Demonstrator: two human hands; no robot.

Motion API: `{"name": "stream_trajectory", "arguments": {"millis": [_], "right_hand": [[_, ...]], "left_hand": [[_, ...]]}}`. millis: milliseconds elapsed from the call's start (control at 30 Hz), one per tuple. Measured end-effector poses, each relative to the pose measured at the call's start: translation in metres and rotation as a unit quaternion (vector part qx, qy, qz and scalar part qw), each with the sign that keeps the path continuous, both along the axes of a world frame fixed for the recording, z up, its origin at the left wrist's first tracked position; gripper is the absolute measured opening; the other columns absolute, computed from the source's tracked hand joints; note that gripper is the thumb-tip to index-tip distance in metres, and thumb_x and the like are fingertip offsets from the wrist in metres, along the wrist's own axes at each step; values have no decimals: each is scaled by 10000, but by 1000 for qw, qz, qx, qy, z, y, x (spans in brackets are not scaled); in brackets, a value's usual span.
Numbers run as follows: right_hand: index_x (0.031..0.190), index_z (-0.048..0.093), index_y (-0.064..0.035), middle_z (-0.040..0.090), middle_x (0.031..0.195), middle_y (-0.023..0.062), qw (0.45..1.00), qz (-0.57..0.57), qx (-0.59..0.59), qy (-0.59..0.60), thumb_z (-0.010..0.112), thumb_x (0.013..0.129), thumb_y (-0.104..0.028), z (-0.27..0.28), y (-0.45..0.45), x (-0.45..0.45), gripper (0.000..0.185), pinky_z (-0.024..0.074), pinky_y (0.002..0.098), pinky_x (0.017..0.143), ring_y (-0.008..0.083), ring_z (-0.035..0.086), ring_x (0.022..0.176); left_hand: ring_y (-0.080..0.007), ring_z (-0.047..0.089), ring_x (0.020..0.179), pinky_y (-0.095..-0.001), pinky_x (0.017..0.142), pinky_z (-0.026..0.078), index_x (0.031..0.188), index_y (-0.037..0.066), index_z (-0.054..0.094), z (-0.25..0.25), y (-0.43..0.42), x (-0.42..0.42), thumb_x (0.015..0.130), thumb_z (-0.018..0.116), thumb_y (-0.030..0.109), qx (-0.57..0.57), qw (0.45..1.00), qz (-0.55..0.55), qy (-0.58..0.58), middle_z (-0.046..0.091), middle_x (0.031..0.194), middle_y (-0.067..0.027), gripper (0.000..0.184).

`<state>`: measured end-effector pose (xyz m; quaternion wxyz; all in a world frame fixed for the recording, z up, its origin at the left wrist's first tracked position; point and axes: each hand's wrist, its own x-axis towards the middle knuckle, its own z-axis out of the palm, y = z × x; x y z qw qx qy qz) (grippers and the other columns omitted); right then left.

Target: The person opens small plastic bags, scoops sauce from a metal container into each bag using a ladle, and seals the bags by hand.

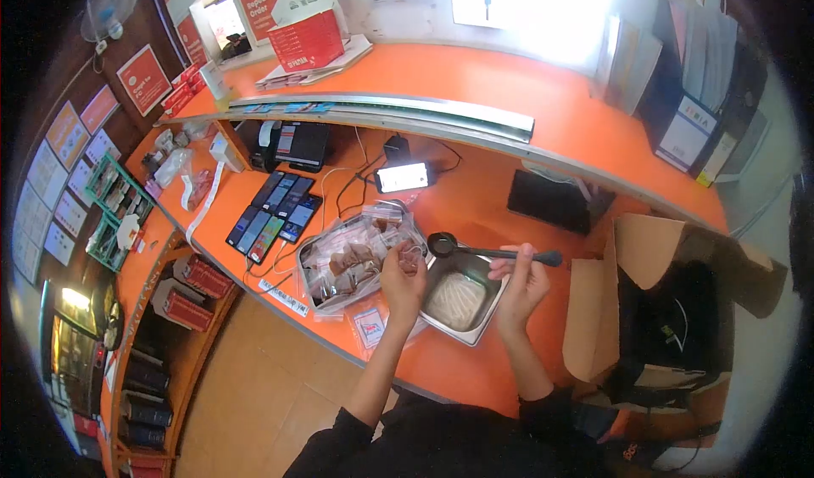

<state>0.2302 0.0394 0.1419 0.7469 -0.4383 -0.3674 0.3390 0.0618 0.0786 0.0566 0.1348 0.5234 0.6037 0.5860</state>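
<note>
My right hand is closed around the handle of a black scoop, a long-handled spoon with a round bowl. The scoop is above a square metal container holding something whitish, its exact kind unclear. Fingers of my left hand pinch a small clear plastic bag, close to the scoop's bowl. Just left of that hand, a metal tray is heaped with small clear bags of brown contents. In front of the tray lies a small printed packet.
Several phones lie left of the tray, and a lit phone rests behind it among cables. A dark tablet stands under the raised orange shelf. An open cardboard box is at my right.
</note>
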Motion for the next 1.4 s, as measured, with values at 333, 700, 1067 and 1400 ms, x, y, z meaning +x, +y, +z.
{"name": "stream_trajectory", "arguments": {"millis": [333,700,1067,1400], "right_hand": [[994,672,32,670,743,97,914,75,294,-269,583,1009,-168,31,-3,-28,219,503,282,577,169,643,635],[1056,665,15,681,824,111,776,40,438,-451,713,916,-239,44,-14,-21,294,515,339,544,251,655,640],[1007,630,25,655,735,81,937,27,316,-148,521,1052,-261,24,-10,-21,310,490,272,550,137,605,592],[862,647,3,594,640,30,996,-78,-25,-36,490,1061,-367,-36,-4,29,449,412,218,531,72,513,549]], "left_hand": [[-153,711,728,-262,619,564,1283,-14,545,44,-11,-8,799,760,42,52,993,-77,-76,688,960,-118,532],[-138,708,734,-248,590,558,1270,40,557,68,-20,1,766,825,97,20,995,-74,-65,651,993,-90,574],[-97,679,706,-235,594,543,1281,31,559,70,-22,5,758,827,75,18,984,-125,-125,684,970,-98,590],[-162,701,610,-279,537,553,1000,-6,587,74,-4,-28,764,824,62,-105,958,-235,-130,699,816,-114,341]]}}
